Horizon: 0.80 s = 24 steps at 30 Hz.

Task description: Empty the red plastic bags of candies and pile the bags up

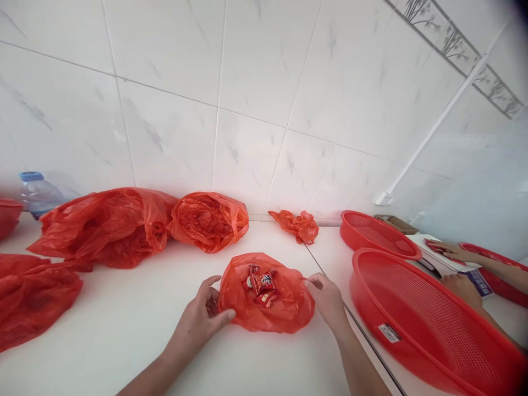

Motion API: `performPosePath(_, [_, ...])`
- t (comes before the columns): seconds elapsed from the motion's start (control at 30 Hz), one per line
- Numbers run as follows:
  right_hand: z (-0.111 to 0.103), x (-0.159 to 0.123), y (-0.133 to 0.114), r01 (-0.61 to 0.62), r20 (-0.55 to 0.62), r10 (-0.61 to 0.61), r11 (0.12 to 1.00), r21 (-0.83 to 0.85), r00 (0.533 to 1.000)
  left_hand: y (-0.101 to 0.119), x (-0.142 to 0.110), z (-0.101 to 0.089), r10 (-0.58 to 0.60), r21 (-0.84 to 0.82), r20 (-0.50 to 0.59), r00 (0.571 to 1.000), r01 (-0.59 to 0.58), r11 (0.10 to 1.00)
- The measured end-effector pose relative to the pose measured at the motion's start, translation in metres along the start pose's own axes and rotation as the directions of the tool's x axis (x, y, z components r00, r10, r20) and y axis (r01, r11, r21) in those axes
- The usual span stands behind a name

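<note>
In front of me a red plastic bag (289,313) lies on the white table with its mouth spread wide. Inside it sit several small red wrapped snack packets (264,281); their print is too small to read fully. My left hand (204,308) is cupped at the bag's left side, thumb and fingers apart, its fingertips against or very near the plastic. On the opposite side my right hand (325,297) pinches the bag's rim between thumb and fingers.
Crumpled red bags (107,228) lie along the tiled wall and at the left, near a water bottle (39,192). A smaller crumpled bag (299,224) is behind. Red mesh baskets (371,297) stand right, beyond a table seam. Another person's hands (462,286) are at far right.
</note>
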State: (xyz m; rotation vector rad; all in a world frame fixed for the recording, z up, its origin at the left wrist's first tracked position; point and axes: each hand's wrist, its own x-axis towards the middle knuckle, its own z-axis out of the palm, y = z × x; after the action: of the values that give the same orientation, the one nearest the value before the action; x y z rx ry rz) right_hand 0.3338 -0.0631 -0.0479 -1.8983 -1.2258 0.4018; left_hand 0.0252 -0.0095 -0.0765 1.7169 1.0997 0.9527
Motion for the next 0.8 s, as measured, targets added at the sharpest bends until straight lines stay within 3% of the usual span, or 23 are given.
performPosePath(0.1, [0.000, -0.001, 0.001, -0.035, -0.065, 0.035, 0.999, 0.016, 0.997, 0.003, -0.008, 0.004, -0.019, 0.132, 0.069, 0.997, 0.010, 0.991])
performPosePath(0.2, [0.001, 0.000, 0.005, -0.075, -0.049, 0.077, 0.996, 0.037, 0.996, 0.005, -0.008, 0.004, -0.022, 0.115, 0.038, 0.999, 0.018, 0.993])
performPosePath(0.3, [-0.006, 0.003, 0.002, -0.059, 0.016, 0.058, 0.996, 0.070, 0.998, 0.014, 0.002, -0.004, 0.011, 0.016, -0.094, 0.995, -0.009, 1.000])
performPosePath(0.4, [-0.024, 0.008, -0.014, -0.009, -0.063, 0.019, 0.989, 0.148, 0.998, 0.035, 0.016, -0.020, 0.040, -0.145, -0.254, 0.966, -0.079, 0.986])
performPosePath(0.5, [-0.042, 0.011, -0.036, 0.048, -0.106, -0.020, 0.963, 0.267, 0.994, 0.065, 0.025, -0.034, 0.068, -0.288, -0.331, 0.941, -0.169, 0.942])
performPosePath(0.57, [-0.049, 0.011, -0.051, 0.092, -0.116, -0.044, 0.890, 0.447, 0.992, 0.085, 0.027, -0.039, 0.097, -0.329, -0.368, 0.925, -0.227, 0.917])
performPosePath(0.67, [-0.053, 0.009, -0.069, 0.159, -0.179, -0.036, 0.653, 0.741, 0.983, 0.112, 0.028, -0.045, 0.165, -0.348, -0.412, 0.896, -0.322, 0.881])
performPosePath(0.73, [-0.054, 0.008, -0.078, 0.167, -0.182, -0.025, 0.539, 0.825, 0.983, 0.128, 0.030, -0.048, 0.221, -0.351, -0.425, 0.878, -0.385, 0.854])
performPosePath(0.8, [-0.054, 0.009, -0.083, 0.146, -0.150, -0.032, 0.491, 0.859, 0.988, 0.142, 0.033, -0.053, 0.263, -0.357, -0.433, 0.862, -0.432, 0.828])
